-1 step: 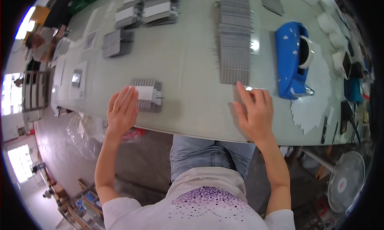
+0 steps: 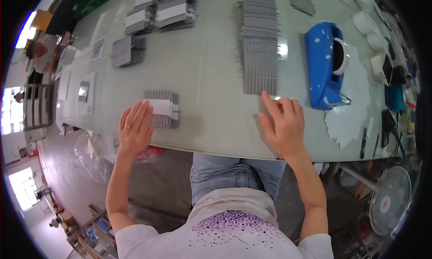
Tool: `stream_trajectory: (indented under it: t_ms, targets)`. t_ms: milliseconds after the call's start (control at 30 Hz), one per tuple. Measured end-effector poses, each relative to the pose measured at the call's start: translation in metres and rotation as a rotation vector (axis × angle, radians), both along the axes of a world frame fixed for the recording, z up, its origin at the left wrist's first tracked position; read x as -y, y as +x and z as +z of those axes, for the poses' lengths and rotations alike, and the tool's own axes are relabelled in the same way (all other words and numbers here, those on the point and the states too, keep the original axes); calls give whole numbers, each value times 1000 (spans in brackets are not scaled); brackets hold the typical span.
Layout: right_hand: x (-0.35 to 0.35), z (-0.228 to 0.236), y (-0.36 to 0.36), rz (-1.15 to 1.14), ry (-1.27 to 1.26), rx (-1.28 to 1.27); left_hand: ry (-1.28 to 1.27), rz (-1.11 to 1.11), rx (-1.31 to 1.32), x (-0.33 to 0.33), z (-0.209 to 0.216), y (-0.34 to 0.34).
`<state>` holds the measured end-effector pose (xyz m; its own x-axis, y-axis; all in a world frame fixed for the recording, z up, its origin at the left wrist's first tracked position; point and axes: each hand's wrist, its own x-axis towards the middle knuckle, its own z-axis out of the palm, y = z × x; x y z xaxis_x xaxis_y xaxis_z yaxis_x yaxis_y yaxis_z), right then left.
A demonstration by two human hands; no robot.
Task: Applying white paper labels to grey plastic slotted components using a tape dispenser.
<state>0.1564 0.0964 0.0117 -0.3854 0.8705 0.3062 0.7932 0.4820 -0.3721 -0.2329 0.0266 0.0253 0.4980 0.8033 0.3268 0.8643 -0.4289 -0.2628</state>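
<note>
My left hand (image 2: 136, 126) lies flat, fingers stretched out, against the left side of a small stack of grey ribbed strips (image 2: 161, 120) with a white paper band (image 2: 159, 107) across it. Its fingertips reach the edge of the white band. My right hand (image 2: 286, 126) is open, its index finger stretched to the near end of a long row of grey ribbed strips (image 2: 260, 61). The fingertip seems to touch that end. The thumb stands apart and the other fingers are slightly bent, with nothing seen between them.
Grey banded bundles (image 2: 175, 13) and a grey stack (image 2: 128, 51) lie far left. A blue tape dispenser (image 2: 318, 67) stands at the right beside white paper pieces (image 2: 346, 119). More grey pieces (image 2: 301, 2) lie at the far right. Another person (image 2: 42, 56) is at the left.
The table and the things on it sit slightly farther left in the picture. Both hands keep nearly the same pose beside the same grey strips.
</note>
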Motion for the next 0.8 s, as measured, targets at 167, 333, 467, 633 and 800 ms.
stream_trajectory:
  t_ms: [167,333,467,633,800]
  targets:
    - [12,-4,2,44,60,-9,-12,-9,96,16,-6,34]
    - [42,-4,7,52,18,2,-23,-114,471,17,-14,113]
    - [16,-3,-4,14,59,6,-157,-91,634,9,-16,164]
    - [6,-6,-2,27,58,29,-171,-140,747,13,-13,190]
    - [62,-7,9,26,41,97,-213,-127,792,13,-19,192]
